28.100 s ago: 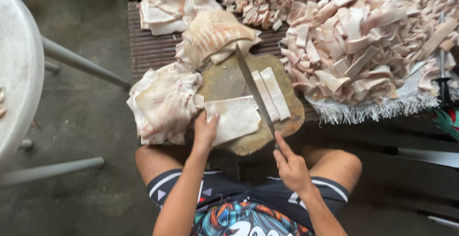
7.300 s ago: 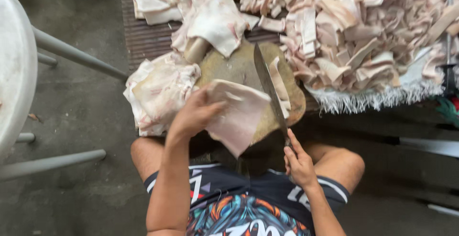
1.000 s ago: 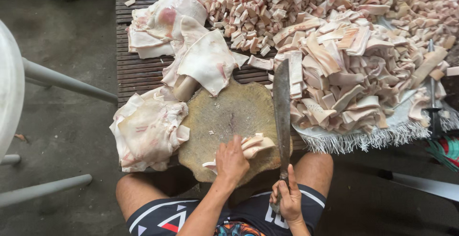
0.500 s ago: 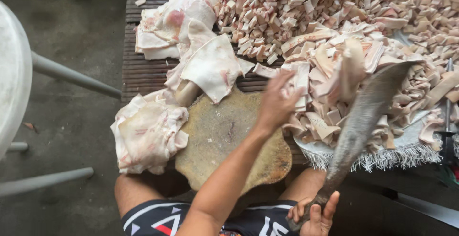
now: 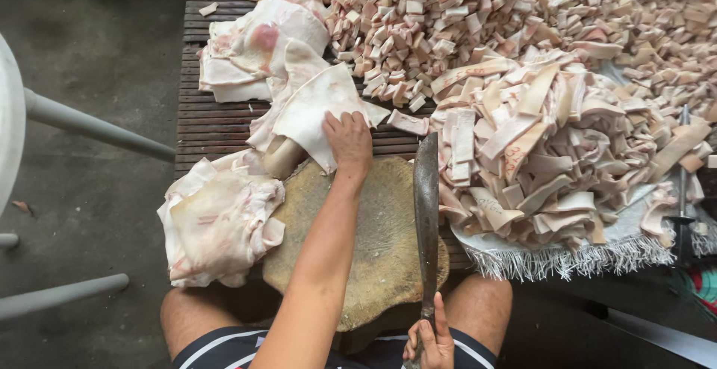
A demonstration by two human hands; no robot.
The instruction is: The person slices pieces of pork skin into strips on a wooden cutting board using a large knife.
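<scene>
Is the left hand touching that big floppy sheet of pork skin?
Touching. In the head view, the left hand lies flat on the pale sheet of pork skin at the far edge of the round chopping block, its fingers pressing on it.
</scene>
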